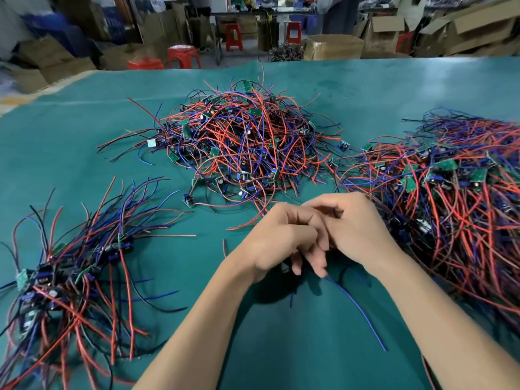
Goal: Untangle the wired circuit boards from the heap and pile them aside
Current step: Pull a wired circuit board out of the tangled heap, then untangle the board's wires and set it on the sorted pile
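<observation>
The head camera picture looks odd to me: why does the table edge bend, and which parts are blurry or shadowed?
Head view: the wide-angle lens bows the far edge of the green table mat; the big red-and-blue wire heap on the right smears toward the frame edge; the background cardboard boxes are soft; the two joined hands cast a dark shadow on the mat just below them; lighting is even, without glare.

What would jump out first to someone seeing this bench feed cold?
Three masses of red, blue and black wired boards on the green mat: a tangled heap at centre back, a larger pile at the right edge, and a combed-out bundle at front left. In front of the heap, the left hand and right hand are huddled together, a blue wire trailing from beneath them.
</observation>
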